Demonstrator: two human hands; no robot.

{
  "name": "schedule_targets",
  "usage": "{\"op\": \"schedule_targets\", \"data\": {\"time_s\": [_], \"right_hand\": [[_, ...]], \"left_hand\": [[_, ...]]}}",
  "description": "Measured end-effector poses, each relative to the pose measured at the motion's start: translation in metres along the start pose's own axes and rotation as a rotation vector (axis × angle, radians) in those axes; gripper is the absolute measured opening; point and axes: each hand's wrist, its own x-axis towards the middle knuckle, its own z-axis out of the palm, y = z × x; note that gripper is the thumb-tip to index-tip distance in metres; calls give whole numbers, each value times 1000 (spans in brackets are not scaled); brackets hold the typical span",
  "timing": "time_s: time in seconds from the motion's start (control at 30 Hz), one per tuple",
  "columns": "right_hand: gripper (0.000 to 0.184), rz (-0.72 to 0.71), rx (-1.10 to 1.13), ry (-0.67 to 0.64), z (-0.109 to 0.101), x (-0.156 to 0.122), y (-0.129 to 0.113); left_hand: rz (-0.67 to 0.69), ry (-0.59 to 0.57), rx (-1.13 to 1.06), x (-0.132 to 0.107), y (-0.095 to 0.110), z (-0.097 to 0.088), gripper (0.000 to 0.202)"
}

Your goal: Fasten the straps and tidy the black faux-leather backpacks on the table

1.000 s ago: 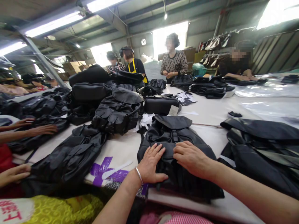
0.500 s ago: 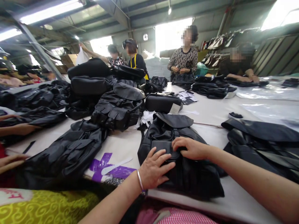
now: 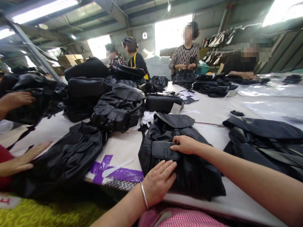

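Note:
A black leather backpack (image 3: 165, 135) lies flat on the white table (image 3: 213, 113) right in front of me, flap end pointing away. My left hand (image 3: 159, 179) rests flat on the bag's near lower part, fingers stretched out, a silver bangle at the wrist. My right hand (image 3: 186, 144) lies on the right edge of the bag's front pocket flap (image 3: 164, 150), fingers curled down onto it. Whether they pinch the flap I cannot make out.
More black backpacks are piled at centre left (image 3: 118, 107) and lie at right (image 3: 265, 138). A purple sheet (image 3: 111, 171) sits left of my bag. Other people's hands (image 3: 26, 157) work bags at left; several people stand at the far end.
My left hand slid back toward me, down to the bag's near end. My right hand moved up from the bag's middle to the pocket flap. At left, a neighbour lifted a bag.

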Motion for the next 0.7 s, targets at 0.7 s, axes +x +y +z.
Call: {"op": "schedule_targets", "data": {"time_s": [0.7], "right_hand": [[16, -69, -142, 75, 28, 21, 6]], "left_hand": [[-240, -43, -638, 41, -37, -24, 30]]}}
